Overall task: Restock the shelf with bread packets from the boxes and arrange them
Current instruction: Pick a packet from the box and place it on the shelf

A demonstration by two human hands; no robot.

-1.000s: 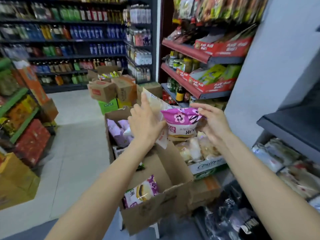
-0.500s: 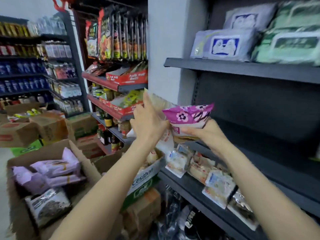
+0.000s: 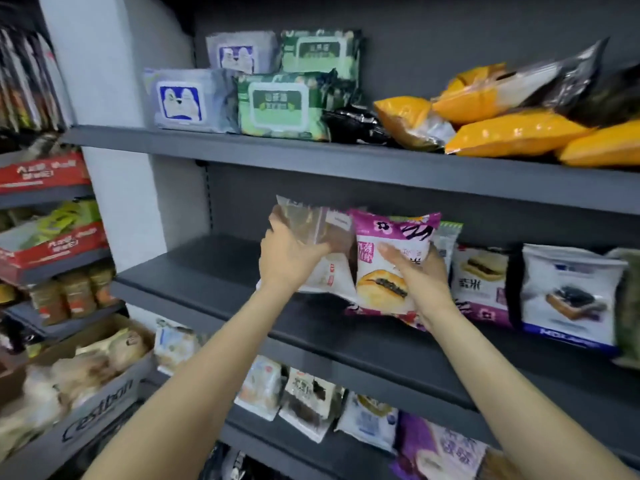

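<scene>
My left hand point(image 3: 289, 254) grips a clear and white bread packet point(image 3: 320, 233) over the dark middle shelf point(image 3: 214, 268). Beside it my right hand point(image 3: 420, 271) holds a purple and white bread packet point(image 3: 388, 258) printed with a bun, upright and touching the left one. Both packets hang just above the shelf board, left of a row of standing bread packets: a purple one point(image 3: 481, 275) and a blue and white one point(image 3: 568, 292).
The upper shelf carries wipes packs point(image 3: 280, 105) and orange bread bags point(image 3: 519, 133). The lower shelf point(image 3: 363, 455) holds several small packets. A carton of buns point(image 3: 69, 382) sits at lower left. Red snack trays point(image 3: 45, 171) fill the neighbouring rack.
My view swung right from the aisle boxes to the shelf. Both hands carried the two packets up and forward into the middle shelf, next to the standing row.
</scene>
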